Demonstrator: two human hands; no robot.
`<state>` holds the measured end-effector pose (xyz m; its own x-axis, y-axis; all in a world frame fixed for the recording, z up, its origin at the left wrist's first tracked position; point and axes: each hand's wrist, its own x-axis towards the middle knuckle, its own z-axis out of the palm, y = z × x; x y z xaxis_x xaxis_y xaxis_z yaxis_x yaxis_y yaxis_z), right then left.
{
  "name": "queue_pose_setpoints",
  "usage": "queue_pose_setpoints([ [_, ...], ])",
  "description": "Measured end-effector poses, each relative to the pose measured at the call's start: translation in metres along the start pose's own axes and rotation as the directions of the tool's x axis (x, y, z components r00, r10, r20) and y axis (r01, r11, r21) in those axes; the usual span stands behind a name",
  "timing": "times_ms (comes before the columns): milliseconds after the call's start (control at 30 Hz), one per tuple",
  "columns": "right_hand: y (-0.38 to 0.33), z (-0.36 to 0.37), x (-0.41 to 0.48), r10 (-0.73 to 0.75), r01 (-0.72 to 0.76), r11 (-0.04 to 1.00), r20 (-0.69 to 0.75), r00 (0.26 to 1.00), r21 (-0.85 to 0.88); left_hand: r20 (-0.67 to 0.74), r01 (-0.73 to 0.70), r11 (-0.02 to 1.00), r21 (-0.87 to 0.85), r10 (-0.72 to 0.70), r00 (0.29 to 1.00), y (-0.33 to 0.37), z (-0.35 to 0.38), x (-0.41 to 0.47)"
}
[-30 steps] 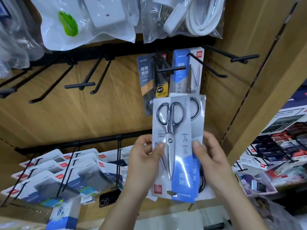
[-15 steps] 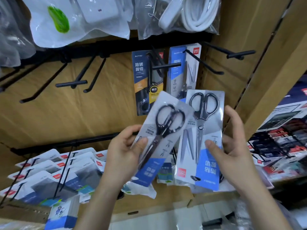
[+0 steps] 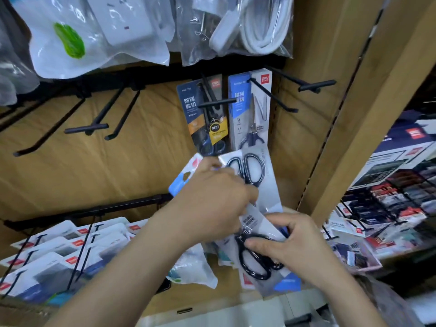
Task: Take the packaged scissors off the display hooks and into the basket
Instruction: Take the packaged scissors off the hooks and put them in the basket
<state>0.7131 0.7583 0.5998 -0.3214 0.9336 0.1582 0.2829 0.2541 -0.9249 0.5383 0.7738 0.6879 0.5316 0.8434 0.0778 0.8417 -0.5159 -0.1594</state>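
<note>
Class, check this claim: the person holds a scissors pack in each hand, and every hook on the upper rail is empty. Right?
Not quite. The head view shows a dark scissors pack and a blue-and-white scissors pack hanging on upper-rail hooks. The rest stands: the left hand holds a grey scissors pack, the right hand a black-handled scissors pack.

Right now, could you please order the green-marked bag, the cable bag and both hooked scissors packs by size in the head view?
1. green-marked bag
2. cable bag
3. dark scissors pack and blue scissors pack: look alike
</note>
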Motion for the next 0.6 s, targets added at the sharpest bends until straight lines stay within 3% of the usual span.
queue_pose_setpoints([
  [100, 0.009, -0.001, -0.003, 0.010, -0.008, 1.000, -0.113, 0.993, 0.019, -0.310, 0.042, 0.999, -0.025, -0.048, 0.949, -0.002, 0.014, 0.007],
  [200, 0.019, -0.010, -0.009, 0.059, -0.027, 0.982, -0.168, 0.984, 0.187, -0.569, 0.128, 0.911, -0.392, -0.349, 0.745, -0.003, 0.024, 0.002],
  [233, 0.021, -0.013, -0.011, 0.062, -0.022, 0.978, -0.184, 0.981, 0.209, -0.537, 0.147, 0.806, -0.573, -0.505, 0.676, -0.002, 0.026, -0.001],
  [267, 0.023, -0.016, -0.013, 0.058, -0.014, 0.975, -0.195, 0.979, 0.220, -0.405, 0.162, 0.632, -0.758, -0.651, 0.642, -0.001, 0.028, -0.004],
  [300, 0.024, -0.017, -0.014, 0.056, -0.008, 0.974, -0.207, 0.977, 0.225, -0.204, 0.139, 0.372, -0.918, -0.742, 0.639, 0.001, 0.028, -0.005],
  [333, 0.026, -0.018, -0.015, 0.047, 0.001, 0.975, -0.214, 0.976, 0.222, -0.017, 0.066, 0.082, -0.994, -0.742, 0.671, 0.003, 0.029, -0.005],
  [367, 0.027, -0.018, -0.016, 0.042, 0.006, 0.976, -0.215, 0.976, 0.216, 0.091, 0.007, -0.121, -0.993, -0.707, 0.702, 0.004, 0.029, -0.004],
  [400, 0.027, -0.017, -0.015, 0.040, 0.006, 0.978, -0.219, 0.975, 0.206, 0.102, -0.032, -0.179, -0.983, -0.688, 0.719, 0.004, 0.028, -0.003],
  [600, 0.017, -0.021, -0.020, 0.005, 0.022, 0.995, -0.266, 0.964, 0.099, -0.085, -0.172, -0.048, -0.984, -0.723, 0.686, 0.004, 0.018, 0.001],
])
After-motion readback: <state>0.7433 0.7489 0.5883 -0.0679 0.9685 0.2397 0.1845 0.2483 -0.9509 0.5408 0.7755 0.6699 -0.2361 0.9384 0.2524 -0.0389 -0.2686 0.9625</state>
